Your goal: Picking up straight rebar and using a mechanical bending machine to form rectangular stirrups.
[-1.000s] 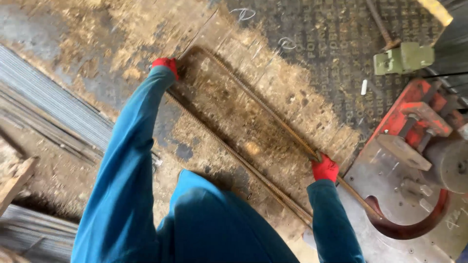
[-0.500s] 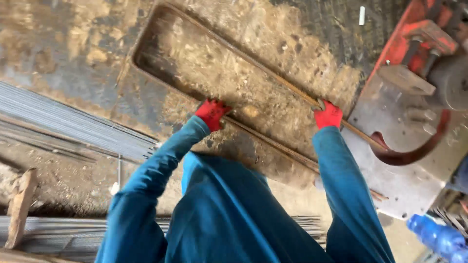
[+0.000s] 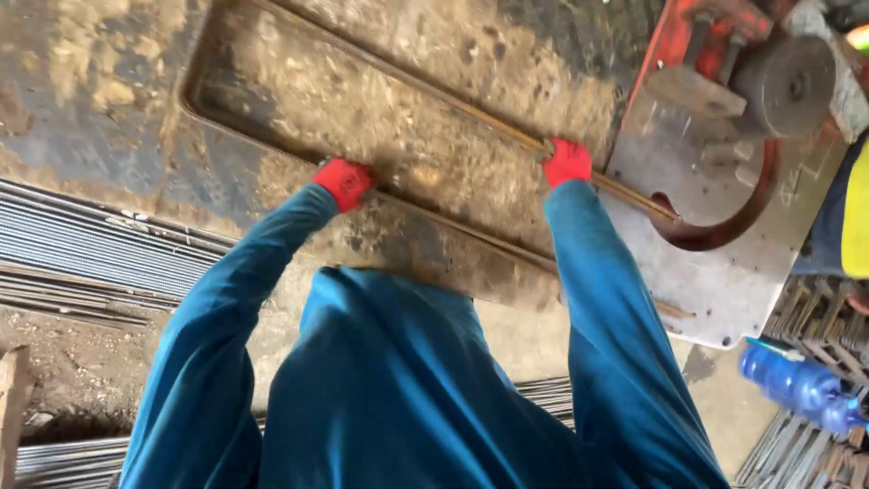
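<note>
My left hand and right hand, both in red gloves, have their fingers wrapped tight around a long rusty steel bar. The bar is already bent into a big loop with round corners. It lies flat on the dusty counter. One end still sits in the red bending machine.

One head-worn camera looks steeply down over blue sleeves. It sits close above the dusty, rust-brown steel workbench.
</note>
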